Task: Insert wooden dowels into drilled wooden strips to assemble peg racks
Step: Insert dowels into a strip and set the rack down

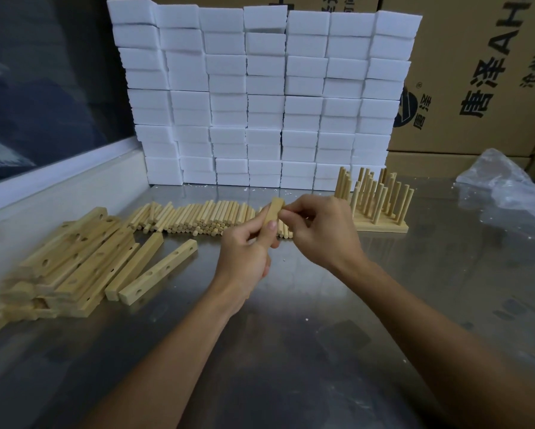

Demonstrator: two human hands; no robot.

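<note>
The cardboard cartons (476,72) at the back right are showing large dark Chinese characters, "唐泽", followed by the Latin letters "AH", beside a round dark logo; the smaller print is too blurred to read. In front of them a wall of white foam blocks (260,97) is standing stacked on the steel table (291,351), and a crumpled clear plastic bag (504,187) is lying at the far right. A loose row of wooden dowels (195,218) is lying just behind the hands, and a heap of drilled wooden strips (74,261) is sitting to the left, with two strips lying apart at its right edge. Finished peg racks (374,202), their dowels standing upright, are resting just right of the right hand.

The left hand (247,252) is gripping a drilled strip (274,210) raised above the table, thumb pressing on its near face, the strip's top end sticking out above the fingers. The right hand (318,230) is pinching with curled fingers at that strip's upper end; what it is pinching is hidden.
</note>
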